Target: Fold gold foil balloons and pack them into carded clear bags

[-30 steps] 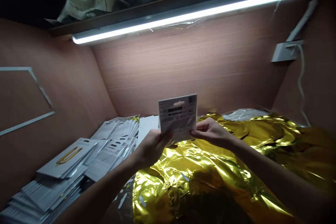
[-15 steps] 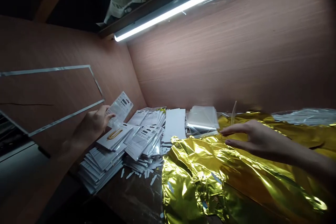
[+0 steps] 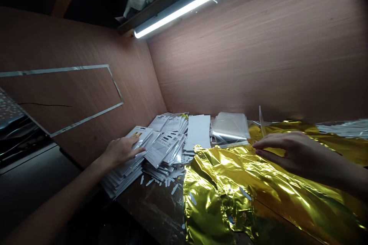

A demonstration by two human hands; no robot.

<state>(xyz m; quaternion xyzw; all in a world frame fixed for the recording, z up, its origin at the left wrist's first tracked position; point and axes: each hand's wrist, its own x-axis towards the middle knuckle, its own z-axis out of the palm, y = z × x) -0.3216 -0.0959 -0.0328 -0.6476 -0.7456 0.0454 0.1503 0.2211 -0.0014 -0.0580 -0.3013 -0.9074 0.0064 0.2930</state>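
My left hand (image 3: 120, 150) reaches over the nearer stack of white card packets (image 3: 119, 178), its thumb and fingers apart. Its fingers cover part of the top packet, where a gold-coloured piece (image 3: 138, 134) shows. My right hand (image 3: 293, 153) hovers over crinkled gold foil sheeting (image 3: 218, 168), index finger and thumb close together with a small gap. Just behind its index finger a thin clear strip (image 3: 261, 120) stands upright; whether the hand touches it is hidden.
More packets (image 3: 163, 145) lie beside the stack. White cards (image 3: 198, 132) and a pile of clear plastic sleeves (image 3: 231, 126) stand against the wooden back wall. White paper scraps (image 3: 169, 182) litter the dark table (image 3: 155, 210). A tube light (image 3: 201, 4) runs above.
My left hand has come down onto the stack and no longer holds up the packet it held. My right hand stays over the foil, finger and thumb closer together. The view has shifted slightly.
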